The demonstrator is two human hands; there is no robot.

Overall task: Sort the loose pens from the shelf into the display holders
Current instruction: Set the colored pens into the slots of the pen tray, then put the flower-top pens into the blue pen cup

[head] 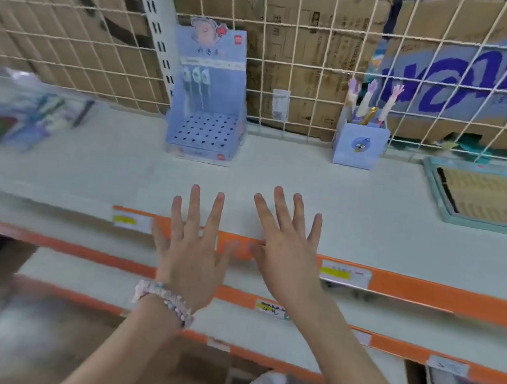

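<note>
Hands hover over the shelf (372, 207) edge: left hand (190, 248) and right hand (286, 254) both spread wide, fingers straight, holding nothing. Loose pens (23, 119) lie blurred at far left. Behind stand a perforated display holder (203, 133) and a small blue holder (360, 144) with pens.

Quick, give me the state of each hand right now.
Left hand: open, fingers spread, holding nothing.
Right hand: open, fingers spread, holding nothing.
</note>
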